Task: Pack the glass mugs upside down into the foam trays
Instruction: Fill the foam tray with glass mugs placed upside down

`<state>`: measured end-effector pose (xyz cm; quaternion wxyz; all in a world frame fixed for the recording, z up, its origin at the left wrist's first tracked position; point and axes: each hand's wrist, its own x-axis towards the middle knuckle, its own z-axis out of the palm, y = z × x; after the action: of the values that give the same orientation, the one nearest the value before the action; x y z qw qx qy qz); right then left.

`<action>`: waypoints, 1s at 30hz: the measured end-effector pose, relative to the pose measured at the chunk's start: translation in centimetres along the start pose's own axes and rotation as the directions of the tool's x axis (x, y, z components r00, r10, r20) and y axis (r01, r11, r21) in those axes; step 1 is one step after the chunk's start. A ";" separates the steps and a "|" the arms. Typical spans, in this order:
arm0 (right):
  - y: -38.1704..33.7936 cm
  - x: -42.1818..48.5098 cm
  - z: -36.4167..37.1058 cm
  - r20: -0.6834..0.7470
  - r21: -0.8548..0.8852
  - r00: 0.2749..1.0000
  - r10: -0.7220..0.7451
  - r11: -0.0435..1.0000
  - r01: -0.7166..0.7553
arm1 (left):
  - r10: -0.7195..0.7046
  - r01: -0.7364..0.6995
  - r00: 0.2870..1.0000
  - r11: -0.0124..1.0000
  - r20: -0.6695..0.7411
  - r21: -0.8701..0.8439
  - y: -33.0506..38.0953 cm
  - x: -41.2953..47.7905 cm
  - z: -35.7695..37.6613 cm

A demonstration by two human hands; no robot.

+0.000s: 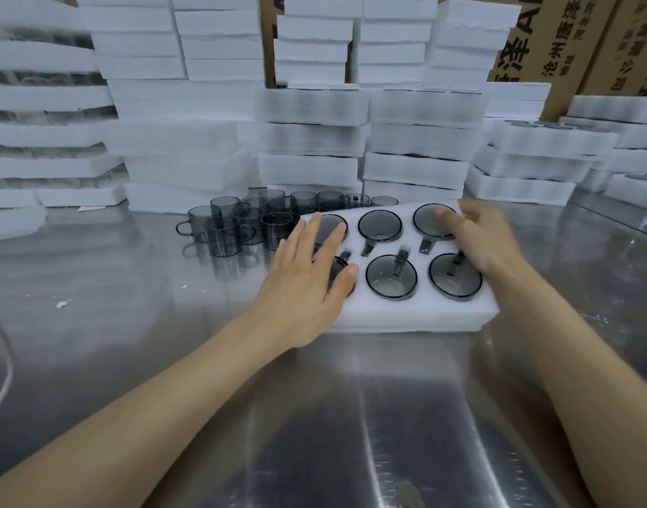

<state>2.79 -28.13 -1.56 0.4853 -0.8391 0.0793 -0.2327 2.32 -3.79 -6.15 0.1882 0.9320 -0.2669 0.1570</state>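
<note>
Had both bare forearms stretched across the shiny metal tabletop (131,324), closest to the lens. Had the left fingers (333,238) lying straight and a little spread, flat over the far-left mug (333,220) in the foam tray (406,313), thumb against the near-left mug (337,268), palm of the left hand (307,273) covering that end of the tray. Had the right fingers (448,218) loosely bent and close together on the far right corner, tips touching the far-right mug (426,220), with the right hand (472,236) resting on the foam beside the near-right mug (455,276). Gripped nothing with either hand.

Counted six smoky grey glass mugs in the tray, two rows of three, each sunk bottom up in its own round hole with the handle in a slot beside it. Saw the two middle mugs (379,225) uncovered. Had the tray flat on the tabletop, a little right of centre.

Saw a cluster of loose mugs (241,225) of the same grey glass standing just behind and left of the tray, some one on another. Saw tall stacks of white foam (311,141) across the whole back, and printed cardboard boxes (527,38) behind those on the right. Noticed white crumbs (62,304) on the tabletop at left and a pale cable (6,379) at the left edge.
</note>
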 end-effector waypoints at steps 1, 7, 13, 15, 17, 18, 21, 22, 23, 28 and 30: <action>0.1 0.0 -0.1 0.011 0.009 1.000 -0.001 1.000 0.001 | 0.020 -0.023 0.999 0.998 -0.045 -0.056 -0.1 0.0 0.2; 1.2 0.8 -1.4 0.071 -0.010 0.992 0.104 0.995 -0.103 | -0.105 -0.111 0.946 0.787 -0.308 -0.608 -0.7 -0.3 1.0; 2.0 2.1 -4.4 -0.070 0.205 0.955 0.287 0.941 -0.268 | -0.418 0.144 0.886 0.661 -0.202 -0.736 -2.8 0.8 1.3; 2.5 2.3 -5.3 -0.127 0.380 0.912 0.390 0.868 -0.319 | -0.458 0.192 0.872 0.647 -0.175 -0.738 -2.8 1.0 1.3; 3.1 2.3 -5.8 -0.150 0.575 0.879 0.452 0.764 -0.294 | -0.459 0.223 0.875 0.661 -0.152 -0.716 -2.7 1.1 1.3; 3.5 2.4 -6.0 -0.161 0.666 0.863 0.478 0.698 -0.262 | -0.454 0.237 0.881 0.668 -0.134 -0.705 -2.6 1.0 1.3; 4.5 2.6 -6.5 -0.314 0.733 0.788 0.530 0.663 -0.153 | -0.420 0.254 0.904 0.681 -0.082 -0.687 -2.6 0.8 1.3; 5.0 2.7 -6.5 -0.374 0.696 0.770 0.518 0.705 -0.136 | -0.397 0.245 0.915 0.688 -0.072 -0.683 -2.6 0.7 1.4; 5.6 2.8 -6.3 -0.420 0.640 0.760 0.497 0.755 -0.140 | -0.381 0.244 0.923 0.689 -0.055 -0.683 -2.6 0.7 1.4; 8.6 3.7 -5.4 -0.423 0.497 0.750 0.509 0.822 -0.278 | -0.378 0.257 0.925 0.704 -0.044 -0.662 -2.8 0.9 1.7; 8.7 4.2 -5.1 -0.353 0.421 0.827 0.438 0.864 -0.277 | -0.386 0.262 0.921 0.706 -0.048 -0.658 -2.9 1.1 1.9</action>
<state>4.88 -38.06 -5.52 0.6321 -0.6337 0.3015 -0.3286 5.19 -2.78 -8.18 0.5424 0.8252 -0.1175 0.1051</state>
